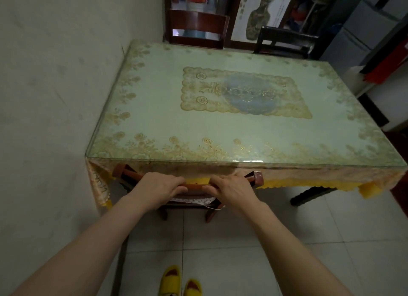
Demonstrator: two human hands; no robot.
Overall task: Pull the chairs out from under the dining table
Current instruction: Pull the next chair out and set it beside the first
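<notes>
Head view: both hands grip a wooden chair at the dining table.
Left hand (160,188) and right hand (229,191) clench the top rail of the near chair (257,178), tucked under the dining table's (154,119) near edge; two more chairs stand beyond its far edge.

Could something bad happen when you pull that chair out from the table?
Maybe. The left hand and right hand grip the reddish-brown wooden chair's top rail right beneath the yellow lace-edged tablecloth, so the cloth may snag and drag. Also, the yellow slippers stand directly behind the chair on the white tiled floor, so its back legs might bump the toes if pulled quickly.
</notes>
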